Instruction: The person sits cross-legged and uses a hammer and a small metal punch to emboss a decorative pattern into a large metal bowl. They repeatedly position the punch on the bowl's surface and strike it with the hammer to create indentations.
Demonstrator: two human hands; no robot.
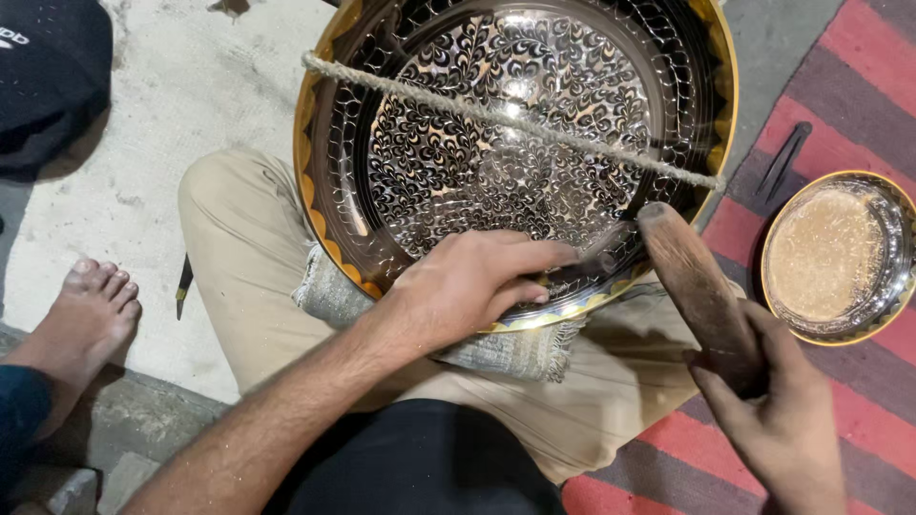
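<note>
Left hand [477, 286] lies curled on the lower rim of the engraved metal tray [515, 143], fingers closed around a thin chisel, pinning its tip to the pattern. The tray leans on a folded cloth [334, 291] over the lap, tilted toward the person. Right hand [778, 420] grips a wooden mallet [701, 286], head just beside the chisel. A small brass bowl [835, 256] sits on the striped rug [859, 67].

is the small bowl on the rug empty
No, the small bowl on the striped rug is filled with a pale, grainy, sand-like material.
</note>
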